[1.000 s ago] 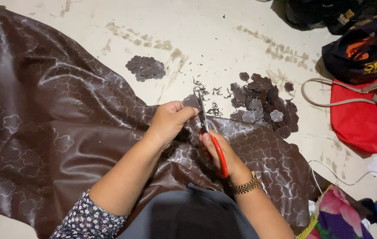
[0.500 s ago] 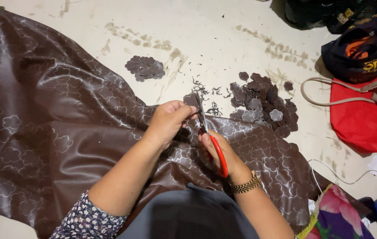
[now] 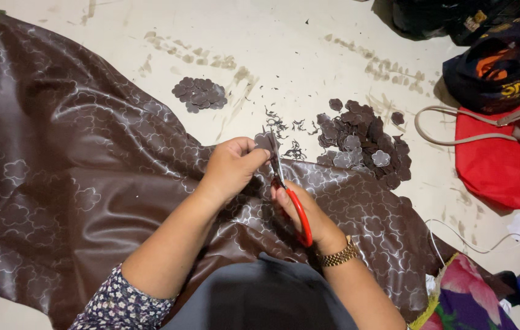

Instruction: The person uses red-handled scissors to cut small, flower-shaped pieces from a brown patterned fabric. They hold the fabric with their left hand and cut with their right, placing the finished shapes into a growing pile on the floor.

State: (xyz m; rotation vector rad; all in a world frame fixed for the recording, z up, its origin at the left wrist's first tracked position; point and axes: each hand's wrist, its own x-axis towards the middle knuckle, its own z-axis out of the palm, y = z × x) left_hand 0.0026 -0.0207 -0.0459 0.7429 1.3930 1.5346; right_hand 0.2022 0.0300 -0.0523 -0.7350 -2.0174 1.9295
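Note:
My left hand (image 3: 230, 166) pinches a small flower-shaped piece (image 3: 265, 142) at the edge of a large shiny brown fabric sheet (image 3: 70, 177) printed with flower outlines. My right hand (image 3: 300, 214), with a gold watch at the wrist, grips red-handled scissors (image 3: 290, 198) whose blades point up at that piece, right beside my left fingertips. The sheet spreads over the pale floor from the far left to under both arms.
A big pile of cut brown flower shapes (image 3: 361, 139) lies just beyond the hands, a smaller pile (image 3: 199, 95) farther left, with tiny scraps (image 3: 284, 125) between. Bags (image 3: 498, 67), a red cloth (image 3: 498, 159) and a beige strap (image 3: 455, 142) sit at right; floral cloth (image 3: 468, 293) lies bottom right.
The hands stay in nearly the same spot; the small piece held by my left hand has turned slightly against the scissor blades.

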